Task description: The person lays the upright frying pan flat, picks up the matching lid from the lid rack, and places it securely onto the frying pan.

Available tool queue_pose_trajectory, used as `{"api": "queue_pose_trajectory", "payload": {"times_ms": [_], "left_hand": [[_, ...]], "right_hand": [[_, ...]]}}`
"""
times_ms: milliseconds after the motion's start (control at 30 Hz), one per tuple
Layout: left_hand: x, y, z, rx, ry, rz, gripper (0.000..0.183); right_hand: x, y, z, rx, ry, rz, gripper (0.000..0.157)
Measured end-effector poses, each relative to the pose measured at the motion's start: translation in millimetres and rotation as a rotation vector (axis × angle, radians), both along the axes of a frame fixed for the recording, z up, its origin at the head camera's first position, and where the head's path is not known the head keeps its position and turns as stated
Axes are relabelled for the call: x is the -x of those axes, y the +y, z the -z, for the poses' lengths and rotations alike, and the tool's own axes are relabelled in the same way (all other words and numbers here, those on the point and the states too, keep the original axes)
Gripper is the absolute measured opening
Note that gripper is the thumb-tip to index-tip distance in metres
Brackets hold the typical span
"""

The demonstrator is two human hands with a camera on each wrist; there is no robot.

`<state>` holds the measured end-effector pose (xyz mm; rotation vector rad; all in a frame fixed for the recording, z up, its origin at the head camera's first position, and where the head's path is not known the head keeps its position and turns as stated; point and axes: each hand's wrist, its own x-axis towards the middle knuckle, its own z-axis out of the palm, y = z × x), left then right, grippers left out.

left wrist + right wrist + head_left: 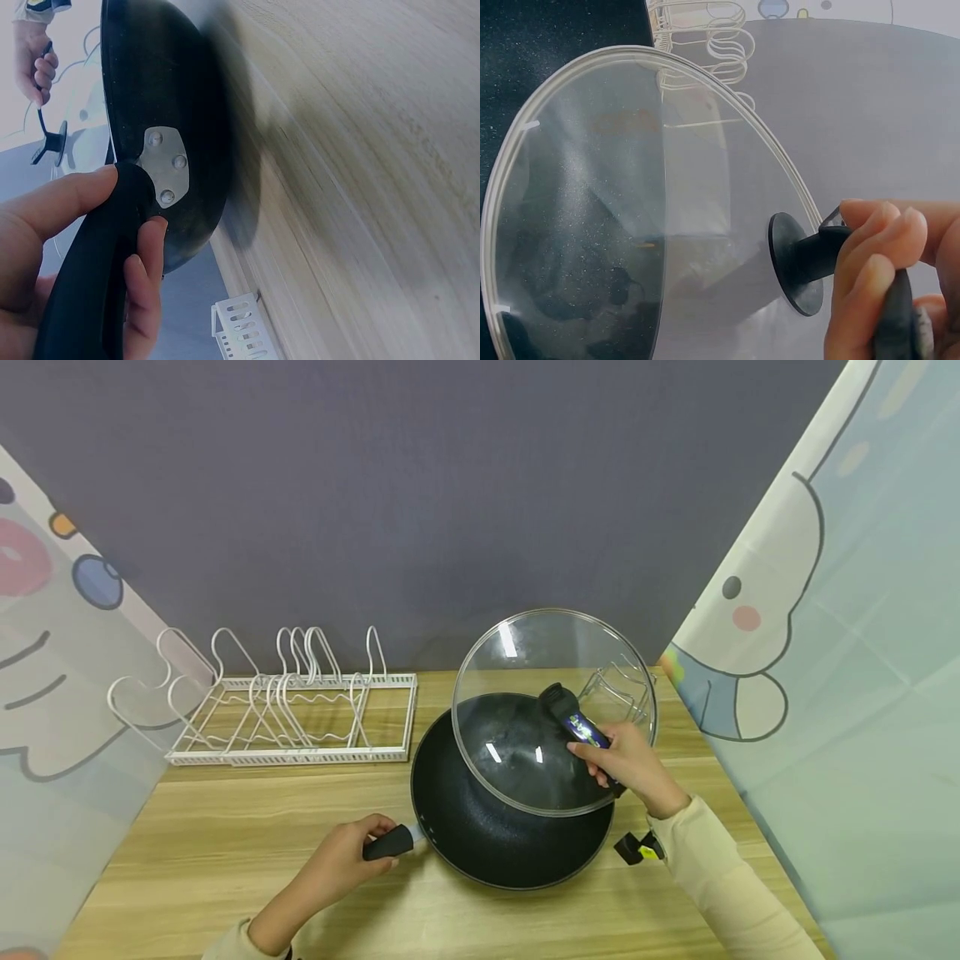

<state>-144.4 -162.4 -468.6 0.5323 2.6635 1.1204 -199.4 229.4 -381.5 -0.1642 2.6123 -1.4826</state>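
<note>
A black wok (517,852) with a riveted handle bracket (166,166) is near the middle of the wooden table. My left hand (352,858) grips its black handle (94,262), thumb on top and fingertips curled underneath. Over the wok, tilted, is a round glass lid (510,643) with a metal rim. The fingers of my right hand (626,760) wrap around the lid's black arched handle (581,727), which carries a printed label. In the right wrist view the round black base (791,262) of that handle sits against the glass.
A white wire rack (300,756) with several upright loops stands at the back left. Behind the lid, a small metal wire stand (618,689) shows through the glass. A black and yellow item (637,848) lies beside my right forearm. Grey back wall (375,527) and printed side panels surround the table.
</note>
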Motion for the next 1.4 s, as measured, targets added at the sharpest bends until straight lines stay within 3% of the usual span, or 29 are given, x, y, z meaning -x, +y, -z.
{"api": "queue_pose_trajectory", "payload": {"times_ms": [733, 1000, 1400], "left_hand": [[-1.8, 1.9, -0.5, -0.003, 0.012, -0.001, 0.036], [-0.5, 2.9, -1.1, -0.011, 0.026, 0.001, 0.034], [-0.1, 2.8, -2.0, -0.002, 0.04, -0.002, 0.033]], "right_hand": [[-3.5, -0.9, 2.3, -0.074, 0.019, 0.025, 0.03], [-3.4, -2.4, -0.5, -0.093, 0.023, -0.001, 0.031], [-6.3, -4.4, -1.7, -0.08, -0.039, -0.01, 0.031]]}}
